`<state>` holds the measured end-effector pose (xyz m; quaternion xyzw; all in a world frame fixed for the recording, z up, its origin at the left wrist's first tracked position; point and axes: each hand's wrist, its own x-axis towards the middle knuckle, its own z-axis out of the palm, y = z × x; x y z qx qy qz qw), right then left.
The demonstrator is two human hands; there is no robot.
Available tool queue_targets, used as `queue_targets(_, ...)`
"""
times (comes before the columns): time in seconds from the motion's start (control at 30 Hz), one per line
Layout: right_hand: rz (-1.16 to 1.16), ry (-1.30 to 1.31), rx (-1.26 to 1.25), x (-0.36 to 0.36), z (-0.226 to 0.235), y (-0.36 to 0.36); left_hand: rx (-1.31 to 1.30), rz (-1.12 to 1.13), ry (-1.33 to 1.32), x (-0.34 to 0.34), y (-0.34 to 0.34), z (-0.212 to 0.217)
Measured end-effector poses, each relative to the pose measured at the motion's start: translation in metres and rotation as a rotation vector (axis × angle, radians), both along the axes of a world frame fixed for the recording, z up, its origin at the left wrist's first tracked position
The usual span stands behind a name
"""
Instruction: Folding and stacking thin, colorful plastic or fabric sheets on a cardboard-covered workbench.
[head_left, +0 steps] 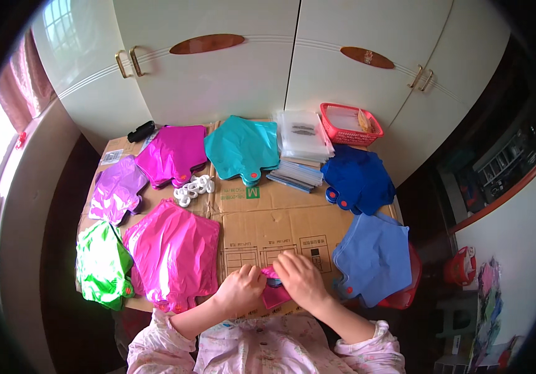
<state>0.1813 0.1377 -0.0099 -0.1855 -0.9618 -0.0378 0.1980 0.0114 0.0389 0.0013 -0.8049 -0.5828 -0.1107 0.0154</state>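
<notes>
Near the front edge of the cardboard-topped table, both hands hold a small folded pink foil piece (274, 298), which looks like a flat foil balloon. A bluish bit shows in its middle. My left hand (240, 292) grips it from the left with fingers curled. From the right, my right hand (300, 282) closes over its upper edge, hiding part of it. Just left of my left hand lies a pile of large hot-pink foil pieces (174, 252). Beyond my right hand is a pile of light-blue ones (373, 258).
Around the cardboard (274, 224) lie green (103, 265), lilac (117, 190), magenta (171, 153), teal (243, 146) and dark-blue (358, 177) foil piles. White rings (194, 189), clear plastic sleeves (302, 140) and a red basket (350, 134) sit farther back, before white cabinets (218, 81).
</notes>
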Motion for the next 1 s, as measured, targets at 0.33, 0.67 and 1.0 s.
queue_targets(0.33, 0.021, 0.142, 0.009, 0.007, -0.027, -0.006, 0.036, -0.120, 0.053, -0.010, -0.003, -0.008)
queue_targets(0.67, 0.050, 0.157, 0.048, 0.009, -0.024, -0.004, 0.086, -0.194, 0.100, -0.017, -0.002, -0.012)
queue_targets(1.0, 0.038, 0.095, -0.179, 0.016, -0.016, -0.010, 0.052, -0.117, 0.032, -0.014, -0.009, -0.010)
